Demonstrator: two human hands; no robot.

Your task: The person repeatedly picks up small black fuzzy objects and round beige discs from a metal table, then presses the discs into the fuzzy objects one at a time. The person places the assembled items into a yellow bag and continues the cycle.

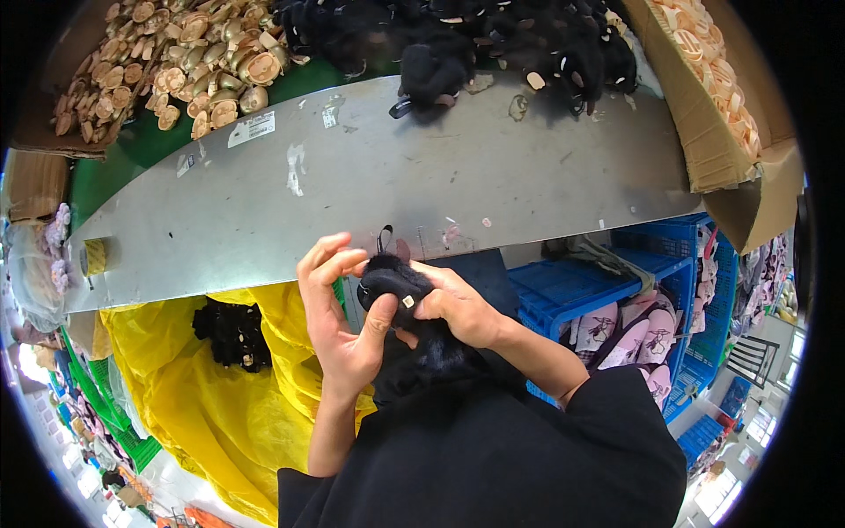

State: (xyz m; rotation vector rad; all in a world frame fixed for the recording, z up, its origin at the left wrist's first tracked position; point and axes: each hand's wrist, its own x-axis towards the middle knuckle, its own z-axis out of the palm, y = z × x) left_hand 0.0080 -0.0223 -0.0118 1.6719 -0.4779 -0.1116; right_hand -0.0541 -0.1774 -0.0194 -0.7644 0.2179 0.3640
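Just off the table's near edge, a small black plush toy (398, 280) is held between my two hands. A thin black loop (385, 236) and a pinkish ear-like flap (402, 250) stick up from its top, and a small pale piece (407, 301) shows on its side. My left hand (339, 317) presses its thumb against the plush, with the other fingers bent beside it. From the right, my right hand (466, 310) is closed round the toy, its thumb and fingertips on the fur. The toy's underside is partly hidden by my hands.
Black plush pieces (440, 66) are heaped at the back of the metal-topped table (370, 176). Gold-and-peach plastic parts (202, 62) lie back left; a cardboard box (704, 123) stands right. Below are a yellow bag (176, 378) with black plush and blue crates (572, 290).
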